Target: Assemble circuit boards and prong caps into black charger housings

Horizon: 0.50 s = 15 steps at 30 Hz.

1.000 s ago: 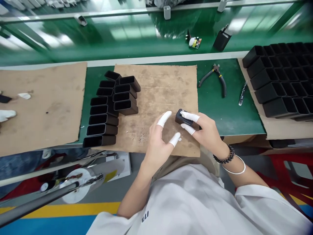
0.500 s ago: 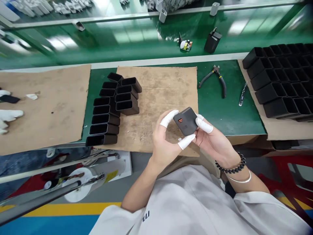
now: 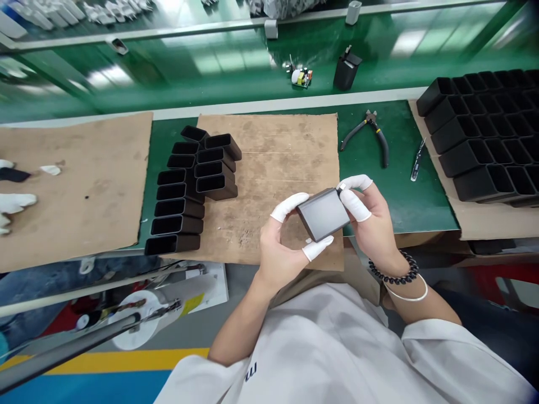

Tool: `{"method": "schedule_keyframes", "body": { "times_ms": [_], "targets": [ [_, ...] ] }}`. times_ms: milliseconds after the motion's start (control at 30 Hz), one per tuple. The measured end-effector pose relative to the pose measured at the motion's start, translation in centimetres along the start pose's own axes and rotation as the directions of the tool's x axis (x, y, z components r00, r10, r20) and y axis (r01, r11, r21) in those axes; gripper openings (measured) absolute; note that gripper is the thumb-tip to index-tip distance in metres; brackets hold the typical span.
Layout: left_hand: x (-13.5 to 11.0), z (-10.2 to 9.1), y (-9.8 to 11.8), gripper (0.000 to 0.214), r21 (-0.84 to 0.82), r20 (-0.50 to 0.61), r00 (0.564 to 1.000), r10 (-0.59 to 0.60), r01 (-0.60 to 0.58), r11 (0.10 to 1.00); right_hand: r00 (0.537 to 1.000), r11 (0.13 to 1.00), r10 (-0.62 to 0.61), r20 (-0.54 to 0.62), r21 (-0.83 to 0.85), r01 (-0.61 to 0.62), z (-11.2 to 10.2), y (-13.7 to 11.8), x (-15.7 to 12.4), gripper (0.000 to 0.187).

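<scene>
A black power adapter (image 3: 324, 213) is held up in front of me, over the near edge of the cardboard sheet (image 3: 290, 148). Its broad flat side faces upward and catches the light. My left hand (image 3: 278, 242) grips its left end between thumb and fingers. White finger cots cover the fingertips. At the adapter's upper right corner, my right hand (image 3: 374, 216) pinches with thumb and finger; a small light-coloured bit shows there, too small to name. Left of my hands stand several open black plastic housings (image 3: 221, 188), grouped in rows.
Diagonal pliers (image 3: 382, 143) and a small screwdriver (image 3: 416, 163) lie on the green bench at right, beside a block of black housings (image 3: 475, 148). Behind are a small circuit board (image 3: 301, 77) and another black adapter (image 3: 347, 70). A co-worker's white-gloved hand (image 3: 17, 203) is at far left.
The adapter has been turned: the end with the orange port faced me, and now a broad side does. My right hand has shifted up to its upper right corner.
</scene>
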<state>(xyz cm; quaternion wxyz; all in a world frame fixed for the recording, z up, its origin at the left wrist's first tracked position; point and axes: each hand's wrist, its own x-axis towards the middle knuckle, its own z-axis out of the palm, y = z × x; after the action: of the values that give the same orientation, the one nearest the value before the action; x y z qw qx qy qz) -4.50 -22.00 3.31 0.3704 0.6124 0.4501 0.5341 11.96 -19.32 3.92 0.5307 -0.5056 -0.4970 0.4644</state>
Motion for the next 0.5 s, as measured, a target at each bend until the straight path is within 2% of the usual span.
{"method": "schedule_keyframes", "body": {
  "times_ms": [67, 133, 200, 267, 367, 433, 500],
  "targets": [
    [0.1, -0.1, 0.1, 0.064, -0.035, -0.024, 1.0, 0.016, -0.017, 0.999, 0.998, 0.999, -0.026, 0.056, -0.02, 0.027, -0.3, 0.0, 0.6, 0.029],
    [0.4, -0.3, 0.1, 0.066, -0.088, -0.014, 1.0, -0.02, 0.019, 0.996, 0.991, 0.994, -0.101, 0.086, -0.039, 0.105, -0.8, 0.0, 1.0, 0.031],
    [0.6, -0.7, -0.3, 0.073, -0.187, 0.036, 0.993, -0.11, 0.114, 0.976, 0.975, 0.975, -0.212, 0.073, -0.044, 0.216, -1.2, -0.1, 1.2, 0.032],
    [0.8, -1.1, -1.0, 0.08, -0.311, 0.151, 0.965, -0.216, 0.254, 0.916, 0.954, 0.955, -0.294, 0.06, -0.021, 0.295, -1.5, -0.2, 1.1, 0.034],
    [0.9, -1.4, -1.8, 0.078, -0.473, 0.391, 0.865, -0.315, 0.482, 0.737, 0.954, 0.957, -0.28, 0.108, 0.108, 0.269, -1.3, 0.0, 0.8, 0.043],
    [0.8, -1.2, -1.9, 0.077, -0.534, 0.536, 0.77, -0.347, 0.627, 0.568, 0.966, 0.967, -0.206, 0.156, 0.181, 0.177, -0.9, 0.3, 0.5, 0.047],
    [0.7, -0.8, -1.6, 0.08, -0.554, 0.613, 0.686, -0.39, 0.726, 0.407, 0.973, 0.974, -0.11, 0.203, 0.217, 0.065, -0.5, 0.6, 0.2, 0.047]
  ]
}}
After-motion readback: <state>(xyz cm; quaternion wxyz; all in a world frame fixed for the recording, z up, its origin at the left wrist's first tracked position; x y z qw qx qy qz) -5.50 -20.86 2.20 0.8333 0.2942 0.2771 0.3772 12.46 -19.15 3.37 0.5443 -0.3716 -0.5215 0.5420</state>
